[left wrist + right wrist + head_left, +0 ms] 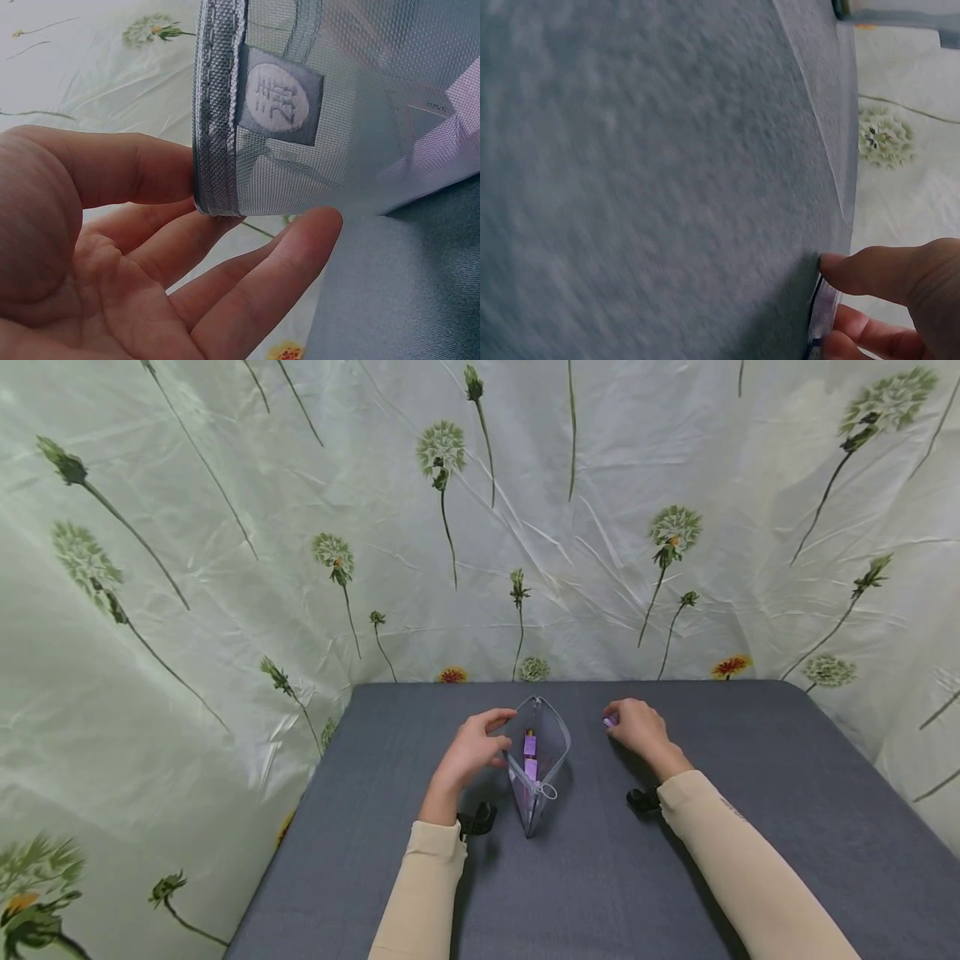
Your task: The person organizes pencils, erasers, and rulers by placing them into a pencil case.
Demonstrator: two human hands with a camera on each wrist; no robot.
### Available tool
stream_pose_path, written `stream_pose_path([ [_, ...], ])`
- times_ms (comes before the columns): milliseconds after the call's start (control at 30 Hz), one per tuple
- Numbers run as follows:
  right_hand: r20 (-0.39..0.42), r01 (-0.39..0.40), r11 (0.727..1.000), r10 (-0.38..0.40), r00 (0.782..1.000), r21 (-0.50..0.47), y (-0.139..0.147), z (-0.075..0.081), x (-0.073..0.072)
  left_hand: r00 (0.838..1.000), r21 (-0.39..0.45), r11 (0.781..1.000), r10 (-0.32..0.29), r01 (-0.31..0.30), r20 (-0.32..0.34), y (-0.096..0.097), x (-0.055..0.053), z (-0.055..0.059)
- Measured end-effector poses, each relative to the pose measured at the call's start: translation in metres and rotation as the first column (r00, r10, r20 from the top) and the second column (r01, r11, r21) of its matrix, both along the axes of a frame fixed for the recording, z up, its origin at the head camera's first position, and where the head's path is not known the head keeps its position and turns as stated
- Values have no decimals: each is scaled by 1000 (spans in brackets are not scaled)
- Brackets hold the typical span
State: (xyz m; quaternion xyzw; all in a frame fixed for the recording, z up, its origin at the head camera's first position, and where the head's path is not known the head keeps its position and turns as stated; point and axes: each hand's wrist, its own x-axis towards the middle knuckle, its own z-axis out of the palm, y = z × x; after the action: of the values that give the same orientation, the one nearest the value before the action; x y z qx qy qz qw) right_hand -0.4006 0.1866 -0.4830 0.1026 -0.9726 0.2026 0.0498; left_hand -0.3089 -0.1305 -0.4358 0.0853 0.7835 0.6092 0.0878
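Note:
An open grey mesh zip pouch (537, 766) stands on edge in the middle of the grey table (600, 877). Purple blocks (530, 746) lie inside it. My left hand (480, 745) is at the pouch's left side with relaxed fingers. In the left wrist view its thumb (142, 174) touches the seam of the pouch (315, 157), just below a sewn label (279, 102). To the right of the pouch, my right hand (632, 727) pinches a small purple piece (611, 720) just above the table. The right wrist view shows that piece (822, 313) between thumb and finger.
A crinkled pale green cloth printed with dandelions (450, 527) hangs behind and to both sides of the table. The table's left edge (300, 810) and back edge (570, 683) are in view. Beige sleeves (750, 877) cover both forearms.

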Motion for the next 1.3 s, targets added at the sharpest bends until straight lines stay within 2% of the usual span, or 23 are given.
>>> stream_pose_path([
  [300, -4, -54, 998, 54, 999, -12, -3, -1, 3, 1000, -8, 1000, 4, -4, -10, 0, -1, -2],
  [433, 8, -84, 993, 85, 996, -81, -1, 1, 4, 1000, -11, 1000, 1, -1, -12, -1, 0, -1],
  [633, 93, -57, 973, 79, 992, -222, 0, 3, 6, 1000, 3, 1000, 0, 0, 0, -1, 0, 0],
  [767, 127, -39, 937, 88, 988, -346, -2, 4, 8, 1000, -3, 1000, -1, 1, 3, -1, 0, 0],
  [933, 143, -44, 841, 143, 979, -540, -7, 14, 13, 1000, -10, 1000, -5, 5, -1, 0, 1, -1],
  [1000, 128, -65, 818, 167, 978, -571, -10, 21, 17, 1000, -8, 1000, -8, 8, -1, 0, 1, -1],
  [1300, 38, -164, 829, 217, 975, -535, -27, 58, 41, 1000, 0, 1000, -7, 7, 10, 0, 2, 1],
])
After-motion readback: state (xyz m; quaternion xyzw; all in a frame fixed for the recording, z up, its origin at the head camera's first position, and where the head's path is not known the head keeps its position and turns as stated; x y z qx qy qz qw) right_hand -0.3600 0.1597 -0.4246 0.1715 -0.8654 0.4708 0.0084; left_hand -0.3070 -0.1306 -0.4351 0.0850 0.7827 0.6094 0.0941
